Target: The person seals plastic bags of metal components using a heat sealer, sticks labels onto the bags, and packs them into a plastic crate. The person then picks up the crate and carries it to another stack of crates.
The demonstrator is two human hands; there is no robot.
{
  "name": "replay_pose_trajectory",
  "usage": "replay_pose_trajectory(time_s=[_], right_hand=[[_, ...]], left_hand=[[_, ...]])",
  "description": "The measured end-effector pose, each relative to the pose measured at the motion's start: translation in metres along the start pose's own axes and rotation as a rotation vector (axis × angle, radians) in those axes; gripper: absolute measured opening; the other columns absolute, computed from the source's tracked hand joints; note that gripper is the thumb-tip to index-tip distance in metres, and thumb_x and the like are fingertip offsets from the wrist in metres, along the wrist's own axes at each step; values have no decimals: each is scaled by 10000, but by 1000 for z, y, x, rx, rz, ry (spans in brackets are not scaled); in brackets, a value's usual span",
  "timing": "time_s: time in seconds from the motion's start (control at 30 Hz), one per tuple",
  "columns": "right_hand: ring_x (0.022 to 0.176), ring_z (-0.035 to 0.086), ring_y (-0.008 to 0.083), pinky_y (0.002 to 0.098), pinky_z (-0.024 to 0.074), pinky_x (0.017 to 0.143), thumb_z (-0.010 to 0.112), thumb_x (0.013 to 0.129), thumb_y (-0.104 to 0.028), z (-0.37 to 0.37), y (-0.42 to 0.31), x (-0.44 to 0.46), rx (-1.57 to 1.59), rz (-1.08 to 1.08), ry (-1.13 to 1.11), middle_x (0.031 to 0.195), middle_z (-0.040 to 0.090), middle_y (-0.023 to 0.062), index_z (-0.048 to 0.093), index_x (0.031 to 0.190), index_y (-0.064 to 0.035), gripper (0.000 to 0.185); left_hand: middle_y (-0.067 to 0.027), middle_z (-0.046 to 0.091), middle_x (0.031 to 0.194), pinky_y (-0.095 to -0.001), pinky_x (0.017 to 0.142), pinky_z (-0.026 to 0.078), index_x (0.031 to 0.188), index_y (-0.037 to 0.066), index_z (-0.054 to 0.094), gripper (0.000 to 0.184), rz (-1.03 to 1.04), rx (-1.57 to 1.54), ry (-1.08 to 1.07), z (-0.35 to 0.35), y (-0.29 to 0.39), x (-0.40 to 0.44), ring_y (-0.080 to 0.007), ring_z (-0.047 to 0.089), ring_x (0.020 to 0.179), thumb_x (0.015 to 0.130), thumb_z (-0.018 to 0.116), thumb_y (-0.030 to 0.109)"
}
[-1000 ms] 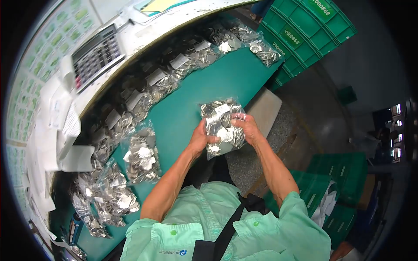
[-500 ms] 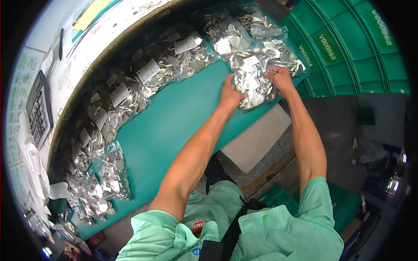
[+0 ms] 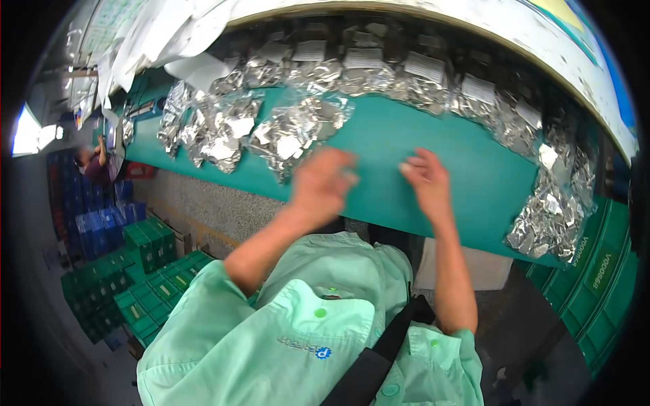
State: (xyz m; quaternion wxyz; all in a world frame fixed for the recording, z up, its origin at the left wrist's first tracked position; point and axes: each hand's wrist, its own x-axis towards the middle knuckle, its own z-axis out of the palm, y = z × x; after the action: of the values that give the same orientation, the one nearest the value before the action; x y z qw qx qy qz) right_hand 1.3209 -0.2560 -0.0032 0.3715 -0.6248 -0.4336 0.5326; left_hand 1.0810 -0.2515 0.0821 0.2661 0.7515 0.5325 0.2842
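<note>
My left hand [image 3: 326,181], a little blurred, is over the green table [image 3: 386,142], its fingers apart and holding nothing. It is nearest to a clear bag of shiny metal pieces [image 3: 296,134], just to its left. My right hand [image 3: 426,174] hovers over the table's middle, empty, with the fingers loosely bent and apart. At the table's right end lies another bag of metal pieces [image 3: 547,218], away from both hands. More bags [image 3: 218,128] lie at the left.
A row of labelled bags [image 3: 420,81] runs along the table's back edge beneath a white ledge [image 3: 474,26]. Green crates [image 3: 589,277] stand at the right, others [image 3: 152,298] at the lower left. Another person [image 3: 98,164] is at the far left. A pale board [image 3: 464,267] lies below the table.
The bag that both hands held now lies at the table's right end, let go. The view has turned left, and both hands have moved back toward the table's middle, empty.
</note>
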Motion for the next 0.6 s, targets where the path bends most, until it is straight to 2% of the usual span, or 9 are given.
replay_pose_trajectory(time_s=[0.03, 0.07, 0.13, 0.23, 0.37, 0.43, 0.5, 0.53, 0.6], right_hand=[[912, 636, 212, 346, 537, 812, 760, 836, -268, 43, 2, 12, 30, 70, -35, 1086, 661, 151, 511, 1334, 37, 634], [907, 641, 221, 348, 540, 801, 773, 823, -280, 80, -3, 23, 60, 139, -59, 1087, 659, 158, 497, 1342, 54, 676], [891, 647, 241, 352, 541, 768, 794, 800, -290, 134, -19, 44, 210, 354, -117, 1079, 654, 172, 451, 1366, 86, 761], [926, 651, 240, 352, 554, 762, 795, 807, -276, 199, -33, 59, 300, 404, -69, 1061, 652, 167, 434, 1332, 111, 745], [866, 644, 211, 349, 525, 684, 806, 792, -269, 238, -36, 50, 370, 383, -3, 988, 658, 139, 494, 1244, 68, 644], [805, 630, 187, 343, 505, 657, 811, 782, -261, 248, -26, 41, 426, 356, -23, 914, 657, 110, 557, 1155, 48, 547], [760, 614, 171, 332, 498, 655, 813, 774, -252, 246, -17, 33, 169, 255, 25, 858, 653, 87, 607, 1088, 47, 481], [744, 608, 165, 322, 497, 655, 814, 770, -248, 236, -16, 28, -40, 243, 76, 835, 651, 78, 627, 1065, 53, 462], [738, 603, 160, 319, 496, 656, 816, 768, -251, 202, 2, 18, 11, 209, 134, 842, 654, 77, 633, 1094, 61, 487]], left_hand=[[-81, 672, 1001, -342, 764, 530, 1102, 51, 632, 308, -350, -18, 70, -40, -9, 6, -234, 641, 877, 804, 700, 20], [-118, 666, 1090, -346, 792, 529, 1138, 40, 626, 340, -308, 93, 204, -68, -53, 8, -249, 647, 936, 808, 709, 27], [-176, 639, 1182, -401, 870, 513, 1211, 19, 602, 420, -372, 285, 140, -99, -124, 16, -313, 636, 1040, 820, 725, 109], [-244, 604, 1186, -472, 942, 459, 1262, -38, 538, 606, -179, 405, -25, -95, -192, 30, -401, 567, 1138, 803, 744, 298], [-290, 577, 1245, -470, 926, 475, 1327, -54, 481, 774, -415, 279, -199, -83, -215, 37, -429, 583, 1108, 769, 755, 408], [-303, 641, 1110, -452, 886, 503, 1260, -74, 504, 746, -571, 104, -239, -83, -204, 32, -436, 636, 1023, 757, 759, 414], [-219, 672, 1119, -384, 867, 534, 1277, -100, 465, 586, -699, -542, -172, -64, -203, 18, -311, 682, 973, 800, 739, 101], [-195, 641, 1180, -368, 866, 542, 1340, -97, 398, 619, -785, -618, -143, -61, -173, 17, -269, 665, 998, 793, 685, -50], [-212, 574, 1273, -377, 899, 538, 1402, -38, 338, 713, -797, -747, -216, -44, -145, 9, -281, 624, 1093, 771, 665, -101]])
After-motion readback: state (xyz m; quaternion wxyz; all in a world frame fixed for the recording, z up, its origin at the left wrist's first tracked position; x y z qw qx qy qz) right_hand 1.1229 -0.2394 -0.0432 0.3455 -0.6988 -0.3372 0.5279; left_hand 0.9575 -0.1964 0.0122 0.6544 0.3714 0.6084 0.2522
